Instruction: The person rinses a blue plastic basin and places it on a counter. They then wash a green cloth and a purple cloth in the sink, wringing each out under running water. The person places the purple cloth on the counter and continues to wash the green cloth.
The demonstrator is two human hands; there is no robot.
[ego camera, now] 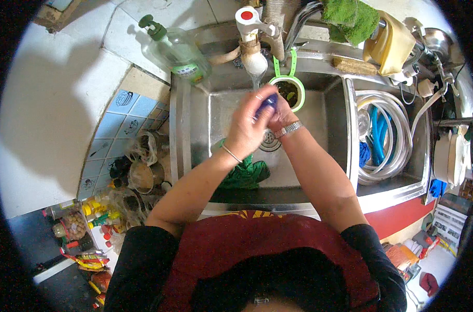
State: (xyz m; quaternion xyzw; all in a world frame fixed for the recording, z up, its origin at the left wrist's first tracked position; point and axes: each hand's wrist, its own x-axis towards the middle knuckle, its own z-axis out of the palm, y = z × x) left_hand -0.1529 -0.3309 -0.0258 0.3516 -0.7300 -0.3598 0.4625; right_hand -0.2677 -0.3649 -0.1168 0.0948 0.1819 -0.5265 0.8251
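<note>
Both hands meet under the tap (251, 39) in the left basin of a steel sink (228, 101), around a small dark purple object (267, 105) too blurred to name. My left hand (252, 121), with a bangle at the wrist, curls its fingers over the object. Behind it, my right hand (283, 113), with a metal watch, is partly hidden and cups the object's other side. Water seems to run from the spout onto the hands. A green cloth (246, 173) lies low in the basin, left of the drain (269, 142). A green-rimmed strainer (299, 91) hangs just beyond my right hand.
A green pump bottle (178, 54) stands at the back left corner. The right basin holds a coiled clear hose (404, 144) and blue items. Green (351, 19) and yellow (390, 43) cloths hang behind the sink. Jars and bags crowd the lower left.
</note>
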